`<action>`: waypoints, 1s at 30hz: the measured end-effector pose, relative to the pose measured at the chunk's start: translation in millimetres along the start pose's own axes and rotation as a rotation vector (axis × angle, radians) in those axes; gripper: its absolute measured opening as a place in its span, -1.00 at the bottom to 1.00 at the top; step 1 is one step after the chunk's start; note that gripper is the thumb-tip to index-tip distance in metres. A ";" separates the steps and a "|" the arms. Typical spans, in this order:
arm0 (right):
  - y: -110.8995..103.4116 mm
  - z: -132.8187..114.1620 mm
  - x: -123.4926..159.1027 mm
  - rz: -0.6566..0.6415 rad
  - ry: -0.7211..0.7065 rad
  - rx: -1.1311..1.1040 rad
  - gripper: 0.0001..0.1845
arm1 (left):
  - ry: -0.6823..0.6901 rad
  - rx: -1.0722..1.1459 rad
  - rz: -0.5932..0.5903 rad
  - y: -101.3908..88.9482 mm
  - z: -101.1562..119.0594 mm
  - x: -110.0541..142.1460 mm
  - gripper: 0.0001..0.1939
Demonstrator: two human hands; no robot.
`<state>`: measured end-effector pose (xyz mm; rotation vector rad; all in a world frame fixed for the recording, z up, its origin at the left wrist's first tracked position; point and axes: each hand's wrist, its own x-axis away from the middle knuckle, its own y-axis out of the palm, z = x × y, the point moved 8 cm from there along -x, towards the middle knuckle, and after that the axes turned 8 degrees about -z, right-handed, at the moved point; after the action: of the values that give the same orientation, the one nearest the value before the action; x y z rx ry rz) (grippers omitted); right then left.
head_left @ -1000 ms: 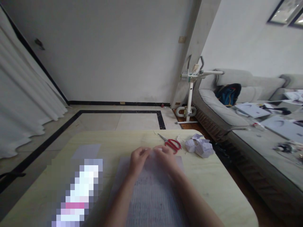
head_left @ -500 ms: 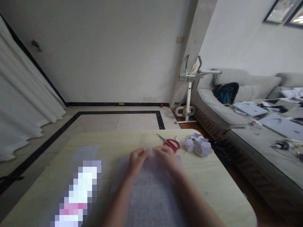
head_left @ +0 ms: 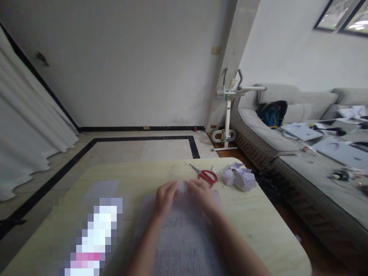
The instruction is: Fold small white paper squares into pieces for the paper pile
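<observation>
My left hand (head_left: 166,196) and my right hand (head_left: 201,192) are close together over the far part of a large printed sheet (head_left: 184,237) on the table. Between their fingertips is a small piece of white paper (head_left: 182,187), which both hands pinch from either side. Its exact shape is blurred. Just beyond my right hand lies a pair of scissors (head_left: 207,176) with red handles, its blades pointing to the far left. To the right of the scissors sit several folded white paper shapes (head_left: 241,178).
A plain paper sheet (head_left: 102,188) lies on the left of the wooden table (head_left: 258,226), above a bright pixelated patch. Small scraps lie near the scissors. Beyond the table's right edge is a grey sofa (head_left: 304,165) holding a backpack and laptops; white exercise equipment (head_left: 228,115) stands behind.
The view has shifted slightly. Both hands stay around the small white paper, their fingers moving only a little, and a bit more of the paper shows between them.
</observation>
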<state>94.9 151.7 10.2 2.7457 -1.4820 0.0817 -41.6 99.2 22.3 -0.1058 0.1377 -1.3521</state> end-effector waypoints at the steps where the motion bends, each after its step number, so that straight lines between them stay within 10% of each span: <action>1: 0.3 -0.5 0.0 0.007 -0.001 0.006 -0.67 | 0.018 -0.035 0.010 -0.9 2.1 0.5 -0.59; 30: -6.1 3.6 -2.1 0.085 -0.036 -0.143 -0.68 | -0.024 0.256 0.072 1.0 -14.2 -4.2 -0.55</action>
<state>99.0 156.6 6.5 2.5858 -1.5486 -0.0697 -43.8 103.6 8.2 0.0976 -0.0514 -1.2855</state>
